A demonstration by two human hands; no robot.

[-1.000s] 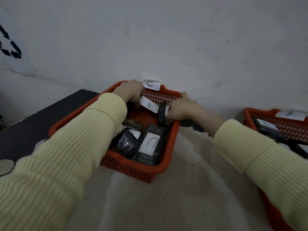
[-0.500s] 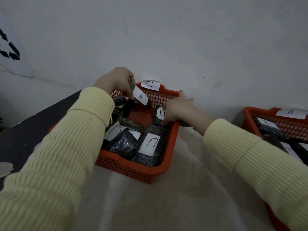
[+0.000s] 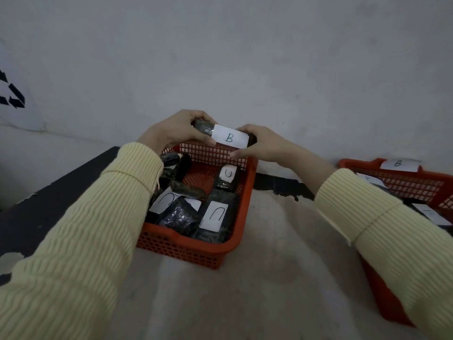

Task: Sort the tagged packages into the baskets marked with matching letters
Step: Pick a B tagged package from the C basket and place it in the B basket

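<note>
A dark wrapped package with a white tag marked B is held above the far rim of the middle orange basket. My left hand grips its left end and my right hand grips its right end. The package hides this basket's own label. Inside the basket lie several dark packages with white tags marked C. A second orange basket with a B label stands at the right edge, holding tagged packages, partly hidden by my right sleeve.
A white wall rises right behind the baskets. They stand on a pale cloth-covered surface. A black tabletop shows at the left. A recycling-symbol sheet hangs on the wall at far left.
My left hand lifted the B package out of the basket and up over its far rim. My right hand let go of a C package, which now lies in the basket, and took the B package's right end.
</note>
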